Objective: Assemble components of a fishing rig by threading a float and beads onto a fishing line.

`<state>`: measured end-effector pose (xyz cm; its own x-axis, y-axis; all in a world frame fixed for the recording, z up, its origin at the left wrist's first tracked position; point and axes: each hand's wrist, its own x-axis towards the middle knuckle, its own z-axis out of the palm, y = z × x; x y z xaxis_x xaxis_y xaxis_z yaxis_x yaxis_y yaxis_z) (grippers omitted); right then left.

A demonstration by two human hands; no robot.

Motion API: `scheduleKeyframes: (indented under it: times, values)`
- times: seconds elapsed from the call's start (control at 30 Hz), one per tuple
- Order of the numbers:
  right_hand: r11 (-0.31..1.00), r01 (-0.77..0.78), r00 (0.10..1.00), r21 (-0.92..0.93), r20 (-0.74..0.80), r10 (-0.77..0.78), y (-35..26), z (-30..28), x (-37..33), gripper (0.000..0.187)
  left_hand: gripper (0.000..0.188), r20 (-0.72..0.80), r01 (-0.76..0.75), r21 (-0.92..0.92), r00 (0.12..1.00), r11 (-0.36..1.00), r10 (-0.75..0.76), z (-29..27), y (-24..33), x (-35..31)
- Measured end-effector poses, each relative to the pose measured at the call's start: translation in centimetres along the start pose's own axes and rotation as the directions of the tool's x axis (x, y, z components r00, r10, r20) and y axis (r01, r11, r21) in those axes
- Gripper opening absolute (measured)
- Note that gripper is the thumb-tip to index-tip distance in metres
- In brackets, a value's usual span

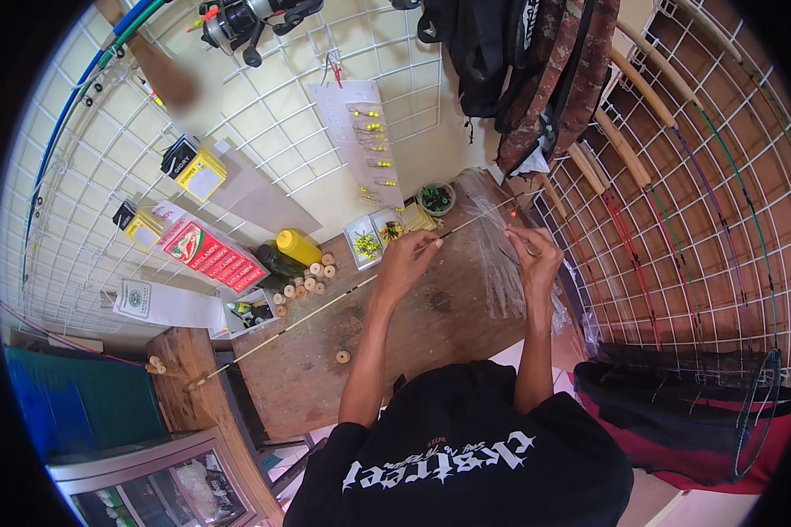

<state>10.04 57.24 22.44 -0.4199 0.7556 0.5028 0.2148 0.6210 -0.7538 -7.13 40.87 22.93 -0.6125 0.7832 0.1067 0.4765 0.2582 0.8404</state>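
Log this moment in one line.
left hand: holding thin cream-and-black rod; right hand: near small orange bead; brown wooden table: below

Soft, fairly even light brightens the pale wall (pixel 264 97), while the black shirt (pixel 501 413) sinks into low detail. Clear plastic bags (pixel 494 255) catch dull highlights. The white wire grid (pixel 721 176) bows strongly toward the black fisheye border. A brown patch (pixel 176 85) at upper left seems out of focus, though its outline is hard to judge.
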Motion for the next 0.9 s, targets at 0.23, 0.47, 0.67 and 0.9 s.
scheduleKeyframes:
  times: [0.23,0.47,0.67,0.9]
  values:
    - [0.988,0.129,0.986,0.08,0.091,-0.136,-4.9,-0.9,0.5,0.025,0.022,-0.08,-0.114,-0.034,0.991,0.993,0.111,-1.0,2.2,0.1]
    - [0.976,0.213,0.972,0.037,0.091,-0.215,-6.2,-1.8,0.6,0.018,0.02,-0.019,0.032,-0.225,0.999,0.974,-0.037,-1.1,2.1,0.1]
    - [0.976,0.214,0.951,0.03,-0.236,-0.201,-4.3,-0.1,0.8,0.014,0.019,0.01,0.051,-0.319,0.999,0.946,-0.05,-1.6,1.9,-0.2]
    - [0.581,-0.363,0.911,0.728,0.148,0.384,-0.6,1.8,2.4,0.042,0.02,0.03,0.078,-0.396,0.997,0.915,-0.072,-1.6,2.7,-0.8]
